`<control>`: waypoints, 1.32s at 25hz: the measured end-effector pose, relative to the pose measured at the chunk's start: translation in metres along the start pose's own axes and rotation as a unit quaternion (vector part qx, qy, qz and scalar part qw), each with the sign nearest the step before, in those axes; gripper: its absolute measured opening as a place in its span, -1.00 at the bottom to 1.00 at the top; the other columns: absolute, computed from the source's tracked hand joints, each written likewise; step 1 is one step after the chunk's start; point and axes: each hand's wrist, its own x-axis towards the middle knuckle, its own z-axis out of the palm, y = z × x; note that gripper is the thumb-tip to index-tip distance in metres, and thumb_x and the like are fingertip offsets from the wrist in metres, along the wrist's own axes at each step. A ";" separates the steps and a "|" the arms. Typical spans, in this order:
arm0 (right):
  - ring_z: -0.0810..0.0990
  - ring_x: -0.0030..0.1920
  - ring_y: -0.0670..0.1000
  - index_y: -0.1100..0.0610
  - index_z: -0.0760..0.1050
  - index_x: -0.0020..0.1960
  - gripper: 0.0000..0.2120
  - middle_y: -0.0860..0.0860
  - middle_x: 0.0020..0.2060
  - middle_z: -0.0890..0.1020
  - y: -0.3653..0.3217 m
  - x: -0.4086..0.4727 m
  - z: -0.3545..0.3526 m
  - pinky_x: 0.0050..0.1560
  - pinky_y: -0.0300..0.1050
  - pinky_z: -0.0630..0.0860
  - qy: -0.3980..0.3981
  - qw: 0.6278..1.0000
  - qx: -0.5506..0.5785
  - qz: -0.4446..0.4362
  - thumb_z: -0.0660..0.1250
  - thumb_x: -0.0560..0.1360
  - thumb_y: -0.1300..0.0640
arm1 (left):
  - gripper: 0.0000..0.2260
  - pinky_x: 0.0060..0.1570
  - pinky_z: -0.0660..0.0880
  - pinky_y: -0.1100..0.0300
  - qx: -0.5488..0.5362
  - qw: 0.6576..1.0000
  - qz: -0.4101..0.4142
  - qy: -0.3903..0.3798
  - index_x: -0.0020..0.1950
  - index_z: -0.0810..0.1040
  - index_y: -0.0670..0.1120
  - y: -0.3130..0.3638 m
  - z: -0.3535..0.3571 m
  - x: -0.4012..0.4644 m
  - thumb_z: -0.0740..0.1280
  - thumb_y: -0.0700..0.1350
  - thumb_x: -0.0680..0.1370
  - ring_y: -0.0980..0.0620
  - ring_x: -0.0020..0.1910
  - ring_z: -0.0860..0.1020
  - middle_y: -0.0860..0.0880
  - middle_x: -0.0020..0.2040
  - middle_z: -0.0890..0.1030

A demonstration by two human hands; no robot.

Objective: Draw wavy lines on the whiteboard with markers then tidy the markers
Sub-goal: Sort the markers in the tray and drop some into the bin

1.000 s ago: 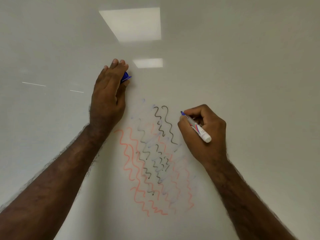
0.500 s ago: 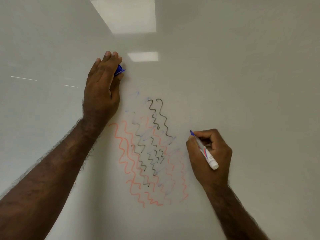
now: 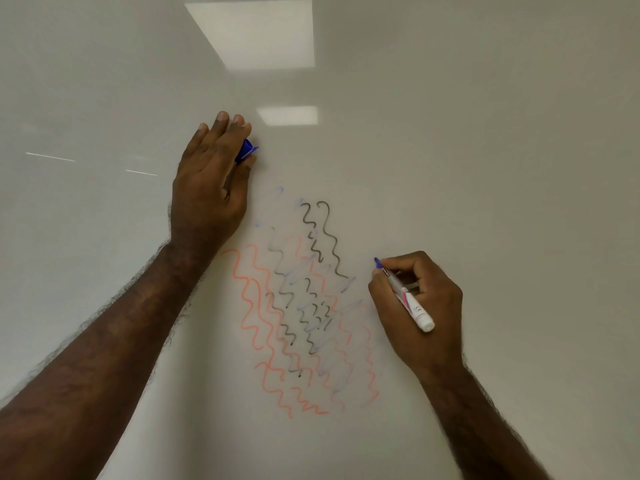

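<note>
glossy whiteboard (image 3: 485, 168), reflected ceiling lights (image 3: 256, 32)

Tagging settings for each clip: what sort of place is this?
Probably an office or classroom: a glossy whiteboard fills the view, reflecting rectangular ceiling light panels, and the right hand holds a blue marker.

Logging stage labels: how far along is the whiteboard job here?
Done: orange and black wavy lines on the whiteboard. In hand: right hand holds the uncapped blue marker at the board; left hand holds its blue cap. Left: blue lines, capping, tidying.
</note>
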 end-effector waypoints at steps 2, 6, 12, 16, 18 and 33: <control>0.66 -0.25 -0.14 0.03 0.65 -0.07 -0.89 -0.14 -0.22 0.69 0.003 0.007 -0.002 -0.22 -0.27 0.56 0.042 0.999 0.016 0.003 0.50 0.49 0.22 | -0.62 0.60 0.25 -0.01 0.004 1.000 -0.001 -0.003 0.53 0.43 -0.22 0.000 0.000 -0.001 0.24 -0.11 0.74 -0.06 0.57 0.36 -0.15 0.51 0.48; 0.66 -0.23 -0.12 0.04 0.64 -0.07 -0.89 -0.14 -0.21 0.68 0.011 0.002 0.000 -0.19 -0.21 0.57 0.081 0.996 0.021 0.003 0.50 0.48 0.22 | -0.62 0.59 0.26 -0.02 0.005 1.000 0.000 -0.007 0.54 0.42 -0.22 0.000 0.000 -0.003 0.23 -0.09 0.75 -0.07 0.57 0.36 -0.15 0.51 0.47; 0.65 -0.22 -0.10 0.06 0.64 -0.04 -0.90 -0.12 -0.19 0.68 0.024 -0.010 -0.003 -0.17 -0.18 0.59 0.117 0.993 0.017 0.014 0.50 0.49 0.23 | -0.62 0.59 0.28 -0.02 0.012 1.000 -0.001 0.001 0.54 0.42 -0.23 0.002 0.001 -0.006 0.23 -0.09 0.75 -0.06 0.57 0.37 -0.16 0.50 0.48; 0.66 -0.22 -0.04 0.05 0.64 -0.05 -0.90 -0.12 -0.21 0.68 0.028 -0.026 0.001 -0.16 -0.04 0.63 0.070 0.998 0.001 -0.004 0.50 0.49 0.21 | -0.61 0.57 0.29 -0.04 0.016 1.000 -0.002 0.000 0.54 0.42 -0.22 0.001 0.001 -0.009 0.23 -0.08 0.75 -0.06 0.57 0.37 -0.15 0.51 0.47; 0.67 -0.22 -0.05 0.05 0.65 -0.05 -0.90 -0.13 -0.22 0.68 0.032 -0.028 -0.001 -0.14 -0.04 0.64 0.071 0.997 0.007 0.010 0.51 0.49 0.22 | -0.62 0.58 0.29 -0.03 0.013 1.000 -0.001 0.002 0.53 0.42 -0.22 0.002 0.000 -0.010 0.23 -0.08 0.75 -0.06 0.56 0.37 -0.15 0.50 0.48; 0.67 -0.20 -0.03 0.00 0.63 -0.04 -0.91 -0.13 -0.19 0.68 0.049 -0.057 -0.012 -0.12 0.09 0.66 0.078 0.996 -0.017 0.045 0.49 0.49 0.14 | -0.62 0.58 0.27 -0.15 -0.004 0.999 -0.018 -0.030 0.53 0.38 -0.31 0.003 -0.026 -0.102 0.26 -0.26 0.72 -0.16 0.59 0.33 -0.20 0.53 0.42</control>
